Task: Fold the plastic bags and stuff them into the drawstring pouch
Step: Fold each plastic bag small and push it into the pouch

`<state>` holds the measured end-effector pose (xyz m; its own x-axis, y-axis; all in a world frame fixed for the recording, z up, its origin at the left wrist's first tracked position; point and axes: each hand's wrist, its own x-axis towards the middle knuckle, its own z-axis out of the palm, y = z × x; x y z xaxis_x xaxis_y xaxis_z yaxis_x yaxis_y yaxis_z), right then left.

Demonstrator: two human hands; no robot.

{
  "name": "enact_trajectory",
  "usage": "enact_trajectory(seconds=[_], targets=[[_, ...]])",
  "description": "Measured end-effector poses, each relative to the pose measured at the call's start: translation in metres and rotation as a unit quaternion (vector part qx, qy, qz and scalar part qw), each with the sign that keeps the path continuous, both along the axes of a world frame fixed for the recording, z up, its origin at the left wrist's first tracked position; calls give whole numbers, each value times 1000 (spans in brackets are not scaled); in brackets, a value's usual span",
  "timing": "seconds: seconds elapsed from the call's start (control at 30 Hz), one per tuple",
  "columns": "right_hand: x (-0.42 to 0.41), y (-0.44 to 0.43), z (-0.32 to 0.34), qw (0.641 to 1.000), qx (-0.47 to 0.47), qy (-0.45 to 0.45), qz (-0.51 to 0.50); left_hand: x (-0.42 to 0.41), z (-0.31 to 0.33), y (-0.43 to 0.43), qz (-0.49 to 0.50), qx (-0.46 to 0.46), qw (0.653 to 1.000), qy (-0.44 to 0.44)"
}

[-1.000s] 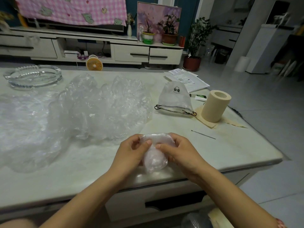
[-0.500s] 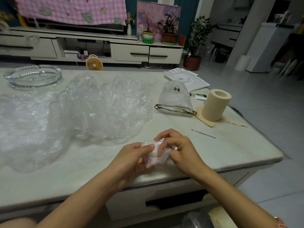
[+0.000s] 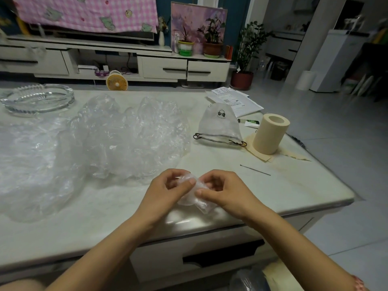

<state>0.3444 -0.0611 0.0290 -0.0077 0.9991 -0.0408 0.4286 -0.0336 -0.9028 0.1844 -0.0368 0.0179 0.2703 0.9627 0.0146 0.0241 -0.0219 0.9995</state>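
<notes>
Far left, we pick up a glass ashtray (image 3: 37, 99) sitting at the back of the pale table (image 3: 94, 219). Sliding along, we meet a big heap of loose plastic bags (image 3: 100, 143), clear and crumpled. It sprawls across the left half of the tabletop and its near edge comes close to the hands.

Now the action, at the front edge. The left hand (image 3: 165, 192) has its fingers curled and its thumb pressed onto a small scrunched bag (image 3: 196, 201). That bag sits squeezed between both hands, low over the table; we cannot tell whether it touches the surface. The right hand (image 3: 226, 192) grips the other side, thumb and bent fingers pinching the plastic.

Further back and right, the drawstring pouch (image 3: 218, 127) lies flat, well apart from the hands, with its dark cord along the edge nearest us. We cannot tell whether its mouth is open. Behind it lie some papers (image 3: 235, 100). Next, a thin metal pin (image 3: 255, 170) lies on the table, and beyond it a cream roll (image 3: 270, 133) stands upright on a scrap of matching material.
</notes>
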Motion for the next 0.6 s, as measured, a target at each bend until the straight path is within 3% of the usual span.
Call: enact_trajectory(seconds=[0.13, 0.3, 0.43, 0.6], targets=[[-1, -5, 2, 999, -45, 16, 22, 4, -4, 2, 51, 35, 998, 11], [6, -13, 6, 996, -57, 25, 57, 11, -6, 6, 33, -6, 999, 23], [8, -11, 1, 995, -1, 91, -33, 23, -2, 6, -46, -158, 984, -69], [11, -2, -4, 980, 22, 158, -117, 36, -6, 4, -81, -106, 985, -107]])
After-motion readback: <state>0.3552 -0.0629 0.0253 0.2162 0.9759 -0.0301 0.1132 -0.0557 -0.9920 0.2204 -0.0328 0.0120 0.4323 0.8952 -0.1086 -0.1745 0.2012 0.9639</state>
